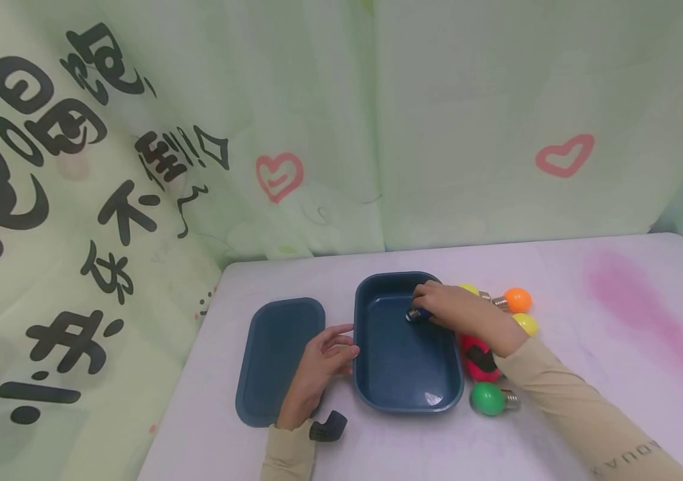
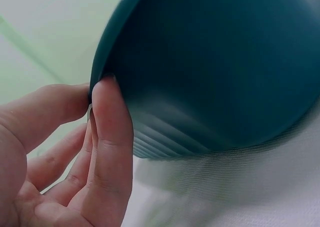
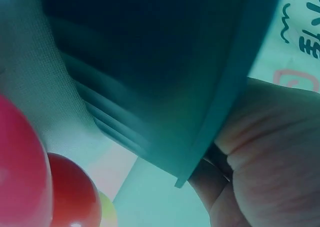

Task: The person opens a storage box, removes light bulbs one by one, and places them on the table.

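Observation:
A deep blue rectangular container [image 1: 407, 361] with rounded corners stands on the table between both hands. At its left side, my left hand [image 1: 323, 357] pinches the rim, with fingertips on both sides of the edge in the left wrist view. My right hand [image 1: 446, 304] reaches over the right rim and holds a dark blue light bulb [image 1: 420, 314] inside the container, near the far end. The bulb's silver screw base points left, and the fingers hide most of the rest. In the right wrist view, the container wall [image 3: 140, 77] hides the fingertips.
Right of the container lie more bulbs: a green bulb [image 1: 488, 399], a red bulb [image 1: 478, 371], an orange bulb [image 1: 518, 300] and yellow bulbs [image 1: 525, 325]. A flat blue lid [image 1: 278, 334] lies on the left. Behind the table hangs a pale green curtain [image 1: 468, 133].

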Motion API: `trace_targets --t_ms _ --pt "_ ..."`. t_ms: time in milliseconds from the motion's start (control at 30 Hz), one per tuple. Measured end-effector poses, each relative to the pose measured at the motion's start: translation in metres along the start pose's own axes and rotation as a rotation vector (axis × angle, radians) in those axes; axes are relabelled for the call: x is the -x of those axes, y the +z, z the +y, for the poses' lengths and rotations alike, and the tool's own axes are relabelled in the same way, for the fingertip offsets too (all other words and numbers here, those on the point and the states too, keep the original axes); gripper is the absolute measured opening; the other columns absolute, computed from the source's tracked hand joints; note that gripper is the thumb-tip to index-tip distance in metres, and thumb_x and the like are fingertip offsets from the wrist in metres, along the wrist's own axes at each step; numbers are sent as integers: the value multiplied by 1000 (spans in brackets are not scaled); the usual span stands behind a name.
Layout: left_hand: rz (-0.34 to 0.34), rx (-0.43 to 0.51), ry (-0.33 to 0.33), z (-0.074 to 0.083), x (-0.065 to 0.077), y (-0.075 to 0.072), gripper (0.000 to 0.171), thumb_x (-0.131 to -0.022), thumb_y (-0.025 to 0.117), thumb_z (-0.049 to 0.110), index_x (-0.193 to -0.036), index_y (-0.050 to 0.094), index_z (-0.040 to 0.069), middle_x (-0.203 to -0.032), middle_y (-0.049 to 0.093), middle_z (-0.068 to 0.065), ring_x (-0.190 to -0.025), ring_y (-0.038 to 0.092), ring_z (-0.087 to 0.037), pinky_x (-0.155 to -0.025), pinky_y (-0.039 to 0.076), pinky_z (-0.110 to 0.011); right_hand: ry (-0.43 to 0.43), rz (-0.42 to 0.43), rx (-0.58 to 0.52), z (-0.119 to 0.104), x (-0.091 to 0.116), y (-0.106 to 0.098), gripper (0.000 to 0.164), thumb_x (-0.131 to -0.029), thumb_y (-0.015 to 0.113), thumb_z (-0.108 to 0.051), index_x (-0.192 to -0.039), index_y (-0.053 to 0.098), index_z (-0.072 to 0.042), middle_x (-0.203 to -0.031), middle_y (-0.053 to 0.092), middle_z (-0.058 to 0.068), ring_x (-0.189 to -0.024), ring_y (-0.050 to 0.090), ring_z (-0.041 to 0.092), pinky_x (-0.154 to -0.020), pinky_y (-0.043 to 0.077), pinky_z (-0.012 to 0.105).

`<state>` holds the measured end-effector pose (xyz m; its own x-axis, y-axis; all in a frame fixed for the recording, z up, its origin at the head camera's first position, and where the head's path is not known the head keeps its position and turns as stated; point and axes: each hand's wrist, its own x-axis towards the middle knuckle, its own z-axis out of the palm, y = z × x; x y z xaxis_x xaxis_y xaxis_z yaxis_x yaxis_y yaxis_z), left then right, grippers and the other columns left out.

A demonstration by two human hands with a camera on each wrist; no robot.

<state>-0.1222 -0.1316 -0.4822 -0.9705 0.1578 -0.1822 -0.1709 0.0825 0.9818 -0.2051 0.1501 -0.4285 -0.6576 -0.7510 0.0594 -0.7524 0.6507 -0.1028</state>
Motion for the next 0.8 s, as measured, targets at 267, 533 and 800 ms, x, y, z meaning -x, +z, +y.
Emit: trace_targets --t_ms 267,533,800 --pt "-4 5 0 2 1 0 50 -90 74 20 -136 57 9 -107 64 -8 -86 63 -14 -71 57 -26 -10 -13 3 0 -5 -2 24 -79 79 3 -99 76 -10 -93 68 5 -85 63 19 -75 59 31" --pt "-6 -5 1 3 1 1 51 -90 75 21 -136 58 10 -107 63 -9 -86 63 -14 -72 57 -27 -43 17 -14 -1 0 -3 25 -78 81 -1 -101 76 -10 -97 68 5 -89 65 20 -75 59 31" --pt "-9 0 -3 0 0 0 52 -88 76 23 -136 58 10 -108 64 -9 -87 64 -14 -72 57 -27 -56 45 -51 -12 9 -16 31 -78 82 -4 -108 75 -6 -105 68 9 -97 66 23 -78 59 33"
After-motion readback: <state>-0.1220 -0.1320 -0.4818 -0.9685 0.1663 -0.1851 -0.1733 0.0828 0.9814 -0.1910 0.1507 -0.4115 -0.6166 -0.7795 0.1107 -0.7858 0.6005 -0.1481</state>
